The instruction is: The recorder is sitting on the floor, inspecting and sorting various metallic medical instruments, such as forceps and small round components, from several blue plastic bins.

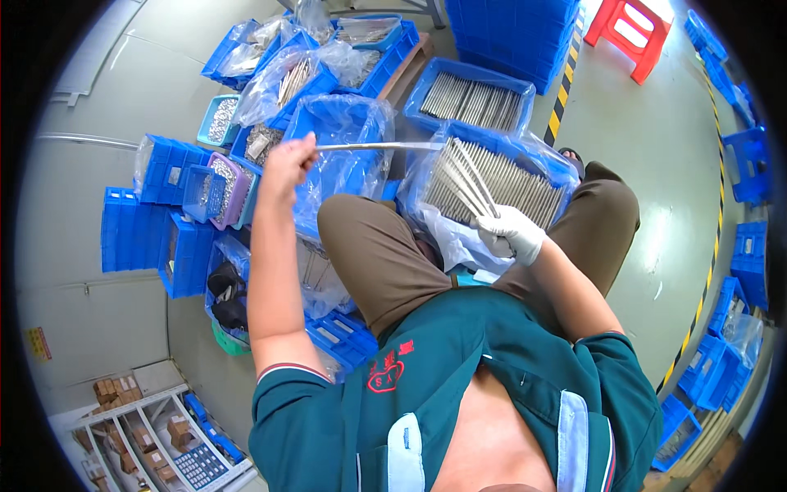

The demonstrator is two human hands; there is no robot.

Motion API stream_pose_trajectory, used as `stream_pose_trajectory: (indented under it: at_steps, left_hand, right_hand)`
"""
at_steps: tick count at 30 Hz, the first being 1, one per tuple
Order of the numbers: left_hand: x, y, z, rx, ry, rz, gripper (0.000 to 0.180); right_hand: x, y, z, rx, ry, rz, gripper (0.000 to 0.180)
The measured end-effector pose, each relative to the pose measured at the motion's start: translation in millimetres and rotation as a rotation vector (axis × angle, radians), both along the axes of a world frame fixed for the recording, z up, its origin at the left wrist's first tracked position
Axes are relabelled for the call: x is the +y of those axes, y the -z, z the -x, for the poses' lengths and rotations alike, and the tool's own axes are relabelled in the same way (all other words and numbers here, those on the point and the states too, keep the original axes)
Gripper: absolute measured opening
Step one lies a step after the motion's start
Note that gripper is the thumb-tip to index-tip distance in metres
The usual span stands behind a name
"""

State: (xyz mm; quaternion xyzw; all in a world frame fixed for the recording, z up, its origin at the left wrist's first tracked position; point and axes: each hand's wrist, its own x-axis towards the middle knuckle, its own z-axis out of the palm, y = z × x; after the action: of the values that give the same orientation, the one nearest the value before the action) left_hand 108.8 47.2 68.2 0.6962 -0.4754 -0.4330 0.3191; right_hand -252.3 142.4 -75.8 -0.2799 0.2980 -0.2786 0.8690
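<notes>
My bare left hand (pixel 291 168) is closed on one end of a thin silvery metal rod (pixel 377 147). That rod points right, almost level, above a blue crate (pixel 340 123) lined with clear plastic. In a white glove, my right hand (pixel 512 234) grips several similar metal rods (pixel 467 180), fanned out toward the upper left. They overlap the far end of the left hand's rod; whether they touch I cannot tell. Beneath them, between my knees, a plastic-lined blue crate (pixel 566 174) holds a packed row of such rods. Another crate of rods (pixel 525 102) stands behind it.
Blue bins with bagged metal parts (pixel 303 78) stand at the upper left. Small tubs of shiny pieces (pixel 221 119) are further left. Tall stacked blue crates (pixel 512 37) and a red stool (pixel 631 37) stand at the back. More blue crates (pixel 750 246) line the right side.
</notes>
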Motion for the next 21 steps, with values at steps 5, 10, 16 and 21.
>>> stream_pose_trajectory:
  at_steps: [5, 10, 16, 21]
  left_hand:
    - [69, 94, 67, 0.661, 0.015, -0.22, 0.012]
    - [119, 144, 157, 0.991, 0.069, -0.302, 0.024]
    - [127, 154, 204, 0.809, 0.117, -0.283, 0.027]
    - [125, 167, 213, 0.614, 0.147, -0.066, 0.029]
  right_hand:
    - [-18, 1, 0, -0.315, 0.21, -0.121, 0.022]
    - [-27, 26, -7, 0.003, 0.486, -0.233, 0.019]
    - [-19, 25, -15, -0.027, 0.517, -0.177, 0.024]
    - [-12, 25, -26, -0.187, 0.515, -0.134, 0.029]
